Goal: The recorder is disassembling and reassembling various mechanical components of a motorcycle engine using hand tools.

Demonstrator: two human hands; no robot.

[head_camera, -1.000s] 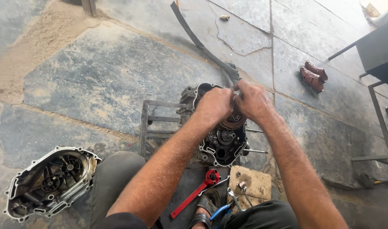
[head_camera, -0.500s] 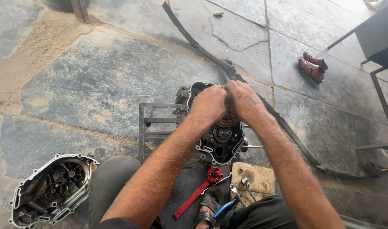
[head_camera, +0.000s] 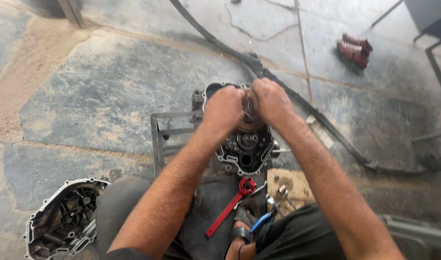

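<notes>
An open engine case (head_camera: 244, 149) with gears inside stands on a metal frame stand (head_camera: 158, 139) on the stone floor. My left hand (head_camera: 223, 110) and my right hand (head_camera: 272, 100) are both clamped around a round clutch part (head_camera: 250, 111) at the top of the case, one on each side. Most of that part is hidden by my fingers.
A removed engine cover (head_camera: 61, 221) lies at the lower left. A red tool (head_camera: 230, 207), a blue-handled tool (head_camera: 260, 222) and small metal parts on a cardboard piece (head_camera: 290, 185) lie near my feet. A black rubber strip (head_camera: 297, 98) runs across the floor; red shoes (head_camera: 355, 49) lie far right.
The view has shifted slightly, and both hands stay clamped on the round part, with my grip turned a little.
</notes>
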